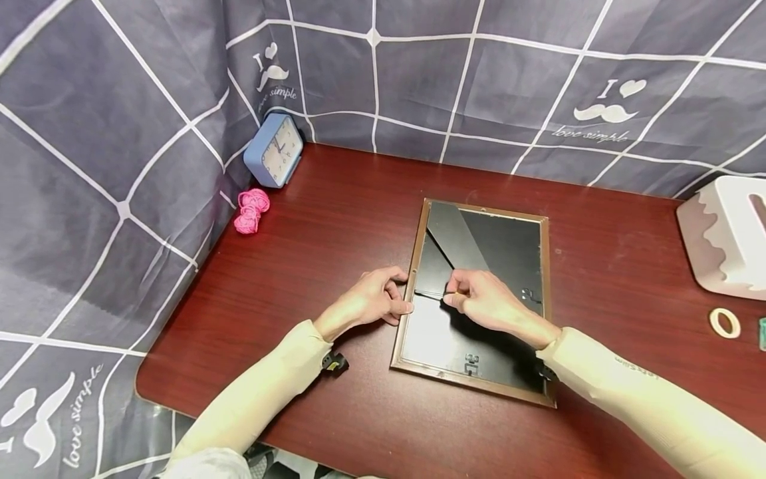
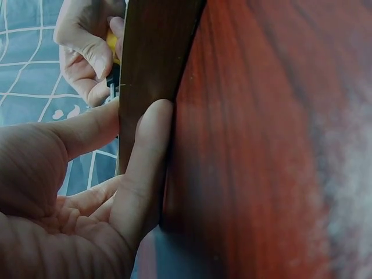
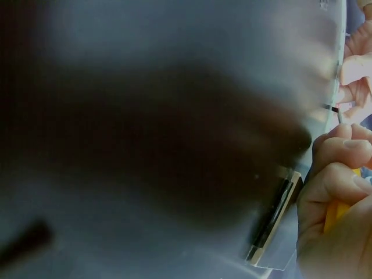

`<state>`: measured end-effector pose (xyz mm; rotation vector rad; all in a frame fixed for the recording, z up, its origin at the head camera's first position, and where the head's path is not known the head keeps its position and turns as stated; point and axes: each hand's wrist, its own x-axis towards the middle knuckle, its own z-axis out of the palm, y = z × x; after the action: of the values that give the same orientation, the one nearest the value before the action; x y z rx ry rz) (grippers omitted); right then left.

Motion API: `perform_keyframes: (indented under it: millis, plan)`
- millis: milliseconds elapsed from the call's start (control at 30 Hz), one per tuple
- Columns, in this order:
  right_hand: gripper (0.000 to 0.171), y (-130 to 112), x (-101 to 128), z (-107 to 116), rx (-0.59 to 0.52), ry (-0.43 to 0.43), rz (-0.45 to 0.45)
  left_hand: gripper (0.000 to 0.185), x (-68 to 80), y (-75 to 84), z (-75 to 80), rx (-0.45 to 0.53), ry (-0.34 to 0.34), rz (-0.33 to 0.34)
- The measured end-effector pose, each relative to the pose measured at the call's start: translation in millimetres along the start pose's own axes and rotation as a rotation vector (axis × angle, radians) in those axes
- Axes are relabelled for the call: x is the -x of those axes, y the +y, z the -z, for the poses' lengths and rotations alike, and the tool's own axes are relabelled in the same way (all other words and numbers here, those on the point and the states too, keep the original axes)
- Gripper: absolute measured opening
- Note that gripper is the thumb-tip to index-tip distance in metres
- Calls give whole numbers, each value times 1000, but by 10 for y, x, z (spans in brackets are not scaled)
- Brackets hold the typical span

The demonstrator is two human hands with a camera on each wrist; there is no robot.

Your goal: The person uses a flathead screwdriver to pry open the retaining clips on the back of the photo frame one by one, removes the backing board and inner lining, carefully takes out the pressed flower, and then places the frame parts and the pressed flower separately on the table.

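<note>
Red-brown table (image 1: 359,219): picture frame (image 1: 479,392) lies face-down, edge pinched by L hand (image 1: 374,299); small yellow-handled tool (image 2: 111,46) is gripped by R hand (image 1: 485,299).

The grey fabric backdrop with white grid lines (image 1: 479,86) carries a repeated white print: "I", a heart and a moustache above the script words "love simple", seen at upper right, upper left and lower left of the head view. The blue square alarm clock (image 1: 276,150) shows numerals too small to read.
</note>
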<state>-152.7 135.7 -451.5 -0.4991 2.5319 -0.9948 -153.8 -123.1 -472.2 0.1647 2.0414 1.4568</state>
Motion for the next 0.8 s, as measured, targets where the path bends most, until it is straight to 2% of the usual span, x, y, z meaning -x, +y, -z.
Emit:
perform_keyframes:
  millis: [467,800]
  plan:
    - [11,-33,-8,-17,26,10,-12,63,-1,-13,2,-11,-1,-4]
    - [8,-49,12,-9,67,6,-13,64,4,29,-3,-4,2,25]
